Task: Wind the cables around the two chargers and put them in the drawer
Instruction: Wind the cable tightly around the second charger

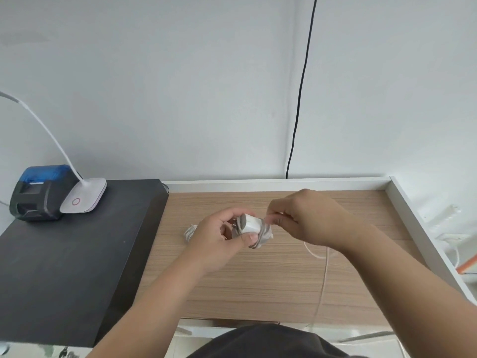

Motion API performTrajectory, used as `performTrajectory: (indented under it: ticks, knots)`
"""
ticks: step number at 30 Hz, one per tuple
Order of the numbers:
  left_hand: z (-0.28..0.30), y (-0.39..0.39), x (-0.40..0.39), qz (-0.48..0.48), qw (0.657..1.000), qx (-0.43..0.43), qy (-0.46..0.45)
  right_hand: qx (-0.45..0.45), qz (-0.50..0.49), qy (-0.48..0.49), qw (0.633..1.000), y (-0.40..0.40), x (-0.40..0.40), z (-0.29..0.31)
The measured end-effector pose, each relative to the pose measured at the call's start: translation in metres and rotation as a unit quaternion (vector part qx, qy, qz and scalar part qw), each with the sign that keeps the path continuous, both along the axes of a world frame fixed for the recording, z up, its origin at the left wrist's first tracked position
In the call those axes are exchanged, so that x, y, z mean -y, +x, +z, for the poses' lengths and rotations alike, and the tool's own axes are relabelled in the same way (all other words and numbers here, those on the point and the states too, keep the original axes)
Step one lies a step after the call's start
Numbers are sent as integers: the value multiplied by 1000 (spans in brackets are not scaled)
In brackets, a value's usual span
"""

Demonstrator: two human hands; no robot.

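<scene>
White charger (249, 223) gripped in left hand (222, 235), right hand (307, 218) beside it pinching its cable (265, 228).

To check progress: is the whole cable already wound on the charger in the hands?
No: a loose length of cable hangs from the charger down across the desk.

A small white square charger (249, 223) has grey-white cable (263, 235) wrapped around it, and sits above the open wooden drawer (271, 275). The loose cable end hangs down over the drawer. Another white cable bundle (189, 232) lies inside the drawer.
</scene>
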State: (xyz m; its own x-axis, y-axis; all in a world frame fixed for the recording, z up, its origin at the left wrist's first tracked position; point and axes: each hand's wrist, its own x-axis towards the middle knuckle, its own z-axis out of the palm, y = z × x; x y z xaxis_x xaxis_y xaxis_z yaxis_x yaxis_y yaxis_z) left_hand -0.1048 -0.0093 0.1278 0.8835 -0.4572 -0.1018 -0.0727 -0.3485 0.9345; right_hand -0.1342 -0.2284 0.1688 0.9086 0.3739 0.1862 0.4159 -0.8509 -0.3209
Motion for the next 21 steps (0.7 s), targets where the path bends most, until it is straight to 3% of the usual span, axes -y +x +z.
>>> performTrajectory:
  ticks: [3,8,13,15,16,17,19,20,21]
  knots:
    - [7,-1,-11,-70,995,-49,-54,-24,33,149,988,8,7,-18]
    - [9,-9,-23,-67,958,-167,-223,-149,7,361,921,6,-12,-58]
    - [3,-14,-21,-48,918,-221,-325,-247,-2,567,786,-8,-46,-77]
    - [1,-14,-20,-31,907,-216,-360,-268,-36,597,755,-13,-54,-83]
    - [0,-14,-18,-16,905,-207,-370,-266,-60,595,756,-16,-58,-85]
    - [0,-14,-16,8,908,-195,-371,-239,-88,565,785,-18,-60,-87]
    - [-1,-13,-10,70,912,-174,-365,-128,-120,383,907,-26,-64,-88]
    - [-1,-12,-7,100,910,-171,-364,-82,-116,268,953,-30,-67,-89]
    - [-1,-12,-4,128,908,-171,-361,-56,-116,176,976,-34,-70,-88]
